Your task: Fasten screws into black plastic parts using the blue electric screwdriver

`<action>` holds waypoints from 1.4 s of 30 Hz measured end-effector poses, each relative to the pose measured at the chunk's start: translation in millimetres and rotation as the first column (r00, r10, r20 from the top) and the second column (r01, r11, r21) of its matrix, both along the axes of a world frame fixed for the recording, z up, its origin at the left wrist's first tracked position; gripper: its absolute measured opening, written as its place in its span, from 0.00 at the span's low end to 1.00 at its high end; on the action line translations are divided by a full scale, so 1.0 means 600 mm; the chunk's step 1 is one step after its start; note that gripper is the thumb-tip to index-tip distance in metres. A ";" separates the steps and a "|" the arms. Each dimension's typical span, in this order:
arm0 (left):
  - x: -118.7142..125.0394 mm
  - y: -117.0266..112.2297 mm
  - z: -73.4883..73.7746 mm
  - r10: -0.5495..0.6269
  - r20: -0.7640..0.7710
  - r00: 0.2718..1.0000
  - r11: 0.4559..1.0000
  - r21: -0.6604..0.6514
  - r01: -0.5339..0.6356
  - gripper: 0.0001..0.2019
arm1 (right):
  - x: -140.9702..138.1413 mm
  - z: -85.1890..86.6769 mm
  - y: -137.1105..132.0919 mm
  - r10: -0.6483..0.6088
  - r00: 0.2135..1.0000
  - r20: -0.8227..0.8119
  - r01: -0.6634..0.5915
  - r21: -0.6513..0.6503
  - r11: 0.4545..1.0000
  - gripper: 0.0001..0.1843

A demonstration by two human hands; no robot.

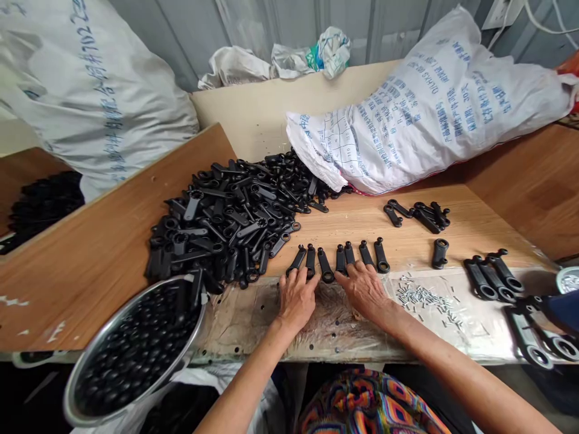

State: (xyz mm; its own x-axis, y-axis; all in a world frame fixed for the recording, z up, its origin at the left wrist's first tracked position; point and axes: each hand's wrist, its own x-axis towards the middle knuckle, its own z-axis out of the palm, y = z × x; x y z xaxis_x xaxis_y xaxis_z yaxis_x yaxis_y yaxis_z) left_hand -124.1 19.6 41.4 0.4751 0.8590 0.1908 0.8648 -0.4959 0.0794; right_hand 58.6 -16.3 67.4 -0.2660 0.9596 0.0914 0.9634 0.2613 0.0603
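A row of black crank-like handles [324,264], each with a ring at one end and a small knob at the other, lies on the wooden board with the knobs pointing away from me. My left hand [298,296] rests palm down at the near ends of the leftmost handles, fingers stretched and touching them. At the row's right part, my right hand [365,290] lies with extended fingers over the near ends of several handles. One handle between the hands shows whole. Small metal pins [421,296] are scattered right of my right hand.
A big heap of black handles [226,217] fills the left back. A metal bowl [72,395] of black knobs stands at the front left. More handles [486,280] lie at right, near a dark blue sleeve [563,312]. White sacks [420,102] rest behind.
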 end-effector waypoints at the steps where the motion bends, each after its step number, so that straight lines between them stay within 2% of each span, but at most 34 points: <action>1: -0.004 0.002 0.000 0.009 -0.001 1.000 1.000 0.000 -0.009 0.20 | -0.005 0.001 0.000 -0.008 1.000 0.014 0.008 0.002 1.000 0.18; 8: -0.030 0.009 -0.006 0.020 0.020 1.000 0.999 -0.032 -0.020 0.21 | -0.019 0.003 -0.002 -0.012 1.000 -0.004 0.012 -0.038 0.999 0.19; 14: -0.040 0.023 -0.013 -0.008 0.055 0.998 0.998 -0.063 0.012 0.21 | -0.015 -0.012 0.007 0.077 0.996 -0.048 -0.079 -0.050 0.996 0.18; 20: -0.046 0.029 -0.012 -0.039 0.114 0.993 0.994 -0.099 0.050 0.17 | 0.007 0.000 0.008 0.138 0.986 -0.093 -0.147 -0.093 0.985 0.14; 24: -0.037 0.033 -0.009 -0.010 0.144 0.990 0.992 -0.124 0.028 0.15 | 0.007 0.000 0.008 0.073 0.993 -0.095 -0.086 -0.136 0.987 0.14; 29: -0.019 0.043 -0.001 0.046 0.137 0.989 0.988 -0.150 -0.025 0.15 | -0.017 -0.013 0.004 -0.008 0.995 -0.096 -0.002 -0.104 0.995 0.24; 35: -0.011 0.044 0.003 0.086 0.124 0.989 0.980 -0.188 -0.062 0.13 | -0.037 -0.015 -0.005 -0.073 0.994 -0.079 0.069 -0.055 0.996 0.22; 38: -0.023 0.030 0.012 0.087 0.114 0.990 0.975 -0.213 -0.061 0.12 | -0.042 -0.016 -0.004 -0.099 0.992 -0.074 0.095 -0.059 0.994 0.22; 42: -0.070 -0.012 0.028 0.092 0.081 0.992 0.966 -0.248 -0.069 0.10 | -0.044 -0.024 0.001 -0.106 0.992 -0.070 0.105 -0.026 0.994 0.22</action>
